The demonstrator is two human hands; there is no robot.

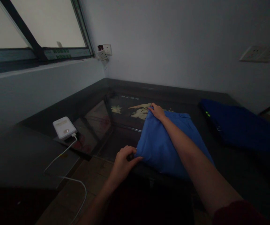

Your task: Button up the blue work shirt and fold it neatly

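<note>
A folded blue garment (159, 143) lies on a dark glass-topped table (116, 131). My left hand (123, 161) pinches the garment's near left corner, fingers closed on the cloth. My right hand (157, 111) reaches across the garment and grips its far left corner, fingers curled over the edge. My right forearm lies over the cloth.
A white power bank (64, 127) with a white cable (62, 153) sits on the table's left side. A dark blue item (240, 128) with small green lights lies at the right. Wall sockets (104, 51) are in the corner under a window (32, 28).
</note>
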